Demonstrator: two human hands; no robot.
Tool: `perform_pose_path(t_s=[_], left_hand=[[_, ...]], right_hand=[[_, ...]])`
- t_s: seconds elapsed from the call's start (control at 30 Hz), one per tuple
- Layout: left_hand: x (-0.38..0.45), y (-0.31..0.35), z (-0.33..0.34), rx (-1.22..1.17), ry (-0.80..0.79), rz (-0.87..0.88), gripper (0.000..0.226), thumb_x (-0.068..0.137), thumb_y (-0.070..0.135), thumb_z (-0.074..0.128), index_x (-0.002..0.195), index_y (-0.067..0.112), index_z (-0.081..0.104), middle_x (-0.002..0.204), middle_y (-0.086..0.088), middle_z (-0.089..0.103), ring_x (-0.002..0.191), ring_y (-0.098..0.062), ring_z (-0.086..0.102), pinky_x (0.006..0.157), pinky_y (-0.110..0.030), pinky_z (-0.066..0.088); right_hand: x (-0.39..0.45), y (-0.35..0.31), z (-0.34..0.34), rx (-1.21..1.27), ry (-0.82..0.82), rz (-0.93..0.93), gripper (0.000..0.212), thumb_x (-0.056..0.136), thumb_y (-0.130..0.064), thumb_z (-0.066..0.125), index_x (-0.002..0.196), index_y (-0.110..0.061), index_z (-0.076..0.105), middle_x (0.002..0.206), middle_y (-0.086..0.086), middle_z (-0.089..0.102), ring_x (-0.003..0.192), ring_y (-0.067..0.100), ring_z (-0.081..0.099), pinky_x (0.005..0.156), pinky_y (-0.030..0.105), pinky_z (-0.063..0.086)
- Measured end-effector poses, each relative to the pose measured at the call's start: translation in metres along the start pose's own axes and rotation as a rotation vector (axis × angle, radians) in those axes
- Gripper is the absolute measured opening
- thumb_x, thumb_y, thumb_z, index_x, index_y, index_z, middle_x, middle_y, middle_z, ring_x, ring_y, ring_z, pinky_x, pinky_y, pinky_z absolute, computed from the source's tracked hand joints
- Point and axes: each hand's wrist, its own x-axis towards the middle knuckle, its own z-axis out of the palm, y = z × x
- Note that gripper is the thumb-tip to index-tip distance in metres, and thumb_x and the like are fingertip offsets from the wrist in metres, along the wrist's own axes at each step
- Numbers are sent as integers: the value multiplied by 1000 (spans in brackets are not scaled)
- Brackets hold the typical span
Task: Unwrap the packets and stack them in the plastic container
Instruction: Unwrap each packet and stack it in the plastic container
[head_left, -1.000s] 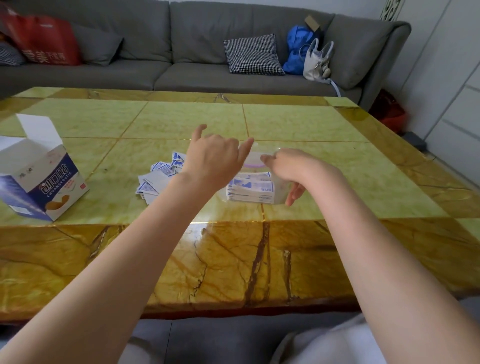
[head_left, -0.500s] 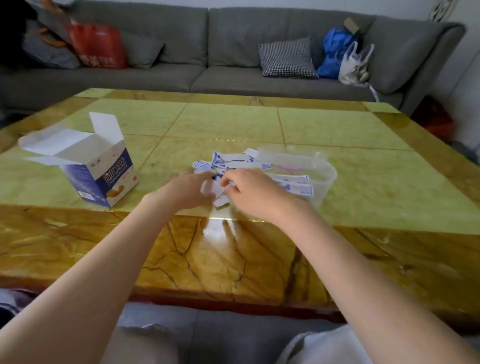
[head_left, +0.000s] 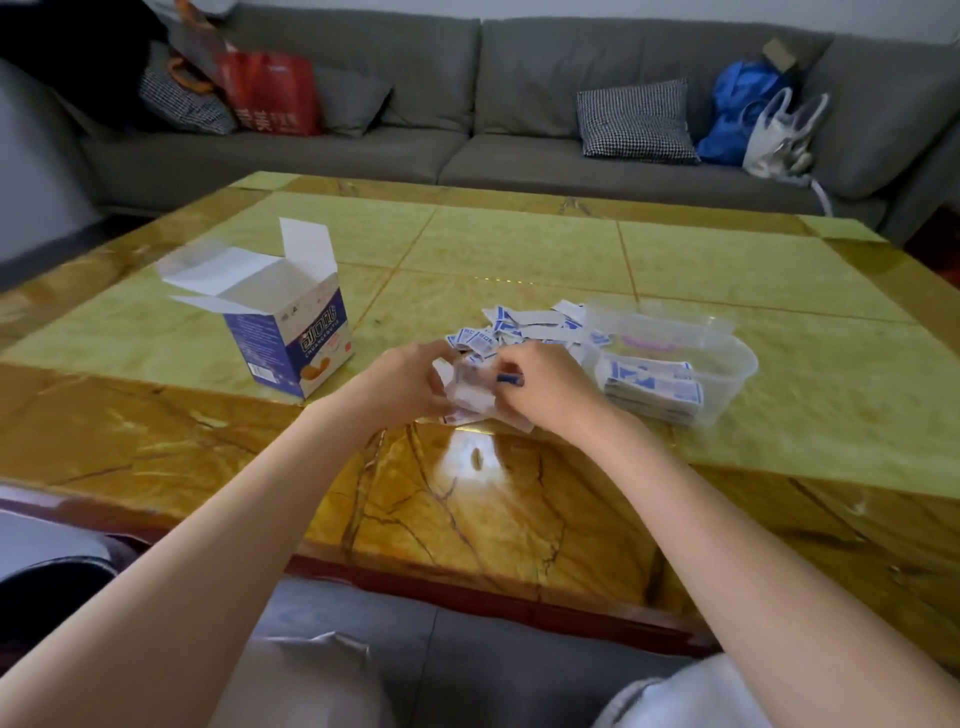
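packet (head_left: 470, 387) sits pinched between left hand (head_left: 402, 382) and right hand (head_left: 545, 387) grip.

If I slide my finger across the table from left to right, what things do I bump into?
Open box → left hand → right hand → plastic container with stacked packets.

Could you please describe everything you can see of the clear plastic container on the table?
The clear, round-cornered plastic container sits upright and lidless on the green and amber marble table, right of both hands. It holds a neat stack of white-and-blue packets. Loose white-and-blue wrappers lie against its left side. Neither hand touches it.
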Motion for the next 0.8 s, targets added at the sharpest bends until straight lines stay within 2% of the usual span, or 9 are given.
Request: perform_pose_path(t_s=[0.17,0.27,0.33,0.4,0.47,0.57,0.67,0.73,0.8], left_hand=[[-11,-3,11,155,-11,41,54,82,35,64,132,26,46,129,-7,47,111,-21,52,95,-28,39],[-5,0,15,308,10,123,46,85,40,59,129,29,51,137,-2,41,121,-24,46,106,-33,30],[0,3,15,314,45,170,36,85,36,61,119,26,59,130,1,48,115,-23,48,101,-33,36],[3,4,16,278,78,193,25,85,32,61,107,22,67,117,1,58,108,-21,52,92,-31,40],[3,5,13,220,73,185,20,85,31,62,99,18,71,106,-1,64,97,-20,57,83,-31,43],[-1,5,7,111,54,140,20,86,25,62,93,9,72,94,-7,67,82,-20,58,71,-27,43],[-2,5,0,-18,62,103,15,83,18,65,82,5,70,76,-9,62,64,-16,48,53,-20,32],[-1,7,-3,-100,32,67,9,81,17,67,73,13,65,65,-1,58,56,-11,44,49,-14,30],[2,7,-3,-223,5,31,6,79,14,69,78,15,64,72,-3,64,62,-13,50,59,-17,38]], right_hand=[[-1,-2,-7,148,-19,111,25,96,-13,44,80,-1,58,80,8,71,53,0,59,59,21,47],[2,-1,-11,161,-52,160,39,97,-12,41,59,-8,47,65,1,60,58,8,59,53,20,42],[3,0,-10,84,-10,156,33,93,-2,41,61,-2,48,62,8,55,62,21,58,52,25,37],[3,1,-8,48,51,144,19,90,3,41,94,4,60,73,10,61,65,20,58,56,27,41],[2,2,-8,74,95,129,25,90,2,43,110,-10,53,72,4,55,58,14,48,54,25,37],[0,1,-10,156,129,85,25,88,3,44,93,-22,47,70,9,55,52,15,41,51,23,35],[-6,0,-17,266,168,106,31,85,5,43,78,-20,60,86,10,69,64,18,55,59,19,41],[-12,1,-24,370,187,131,31,87,5,45,83,-17,67,99,8,69,79,22,59,68,23,46],[-16,5,-33,461,152,145,29,89,4,47,99,-14,68,111,3,63,93,15,55,62,13,48]])
